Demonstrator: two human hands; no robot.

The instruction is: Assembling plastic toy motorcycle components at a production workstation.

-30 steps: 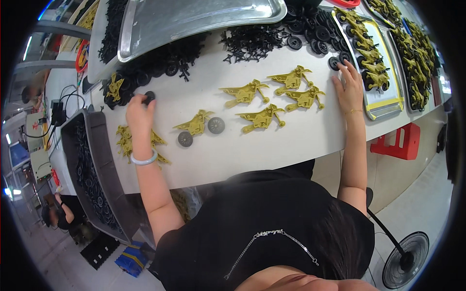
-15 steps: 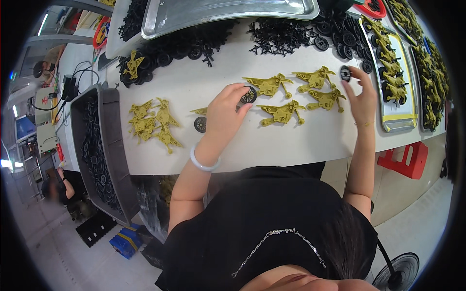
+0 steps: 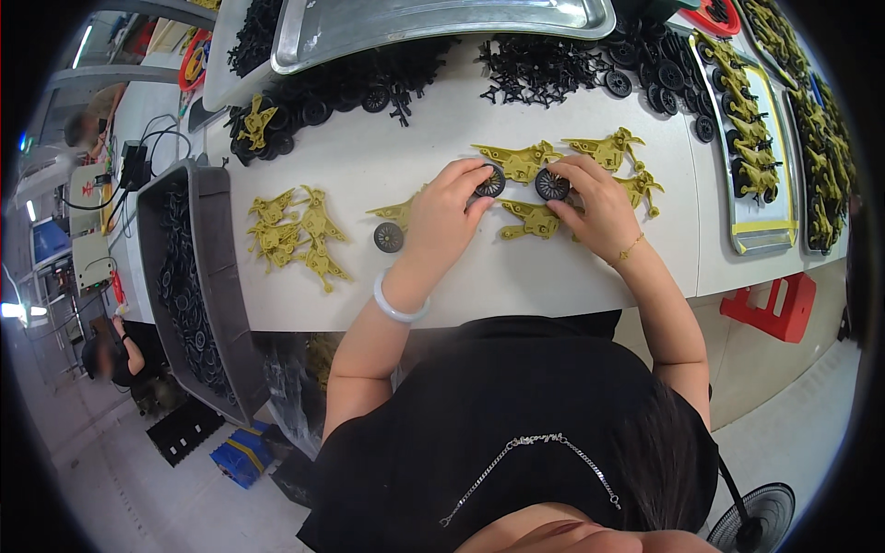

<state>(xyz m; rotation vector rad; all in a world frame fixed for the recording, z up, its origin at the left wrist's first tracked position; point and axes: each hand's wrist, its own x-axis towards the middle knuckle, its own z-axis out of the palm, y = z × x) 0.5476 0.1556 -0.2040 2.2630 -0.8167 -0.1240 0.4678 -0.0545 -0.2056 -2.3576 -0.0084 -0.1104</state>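
My left hand (image 3: 446,205) is closed on a black spoked wheel (image 3: 491,181), pinched between thumb and fingers. A second black wheel (image 3: 552,184) is pinched in my right hand (image 3: 597,205), a short way to the right of the first. Both wheels are above the white table, in front of a yellow-green plastic motorcycle body (image 3: 516,160). Another such body (image 3: 529,220) lies just below my right hand's wheel. More bodies (image 3: 604,147) are to the right, partly covered by that hand. Beside my left wrist lie a loose wheel (image 3: 388,237) and one partly hidden yellow-green body (image 3: 391,211).
A pile of yellow-green bodies (image 3: 297,230) lies at left, next to a grey bin (image 3: 238,304) of black wheels. Black parts (image 3: 544,66) and a metal tray (image 3: 433,41) line the back. A tray (image 3: 784,198) with assembled pieces stands right, above a red stool (image 3: 770,309).
My right hand has moved left with its wheel, from the table's right side to beside my left hand. My left hand has shifted slightly right, still gripping its wheel.
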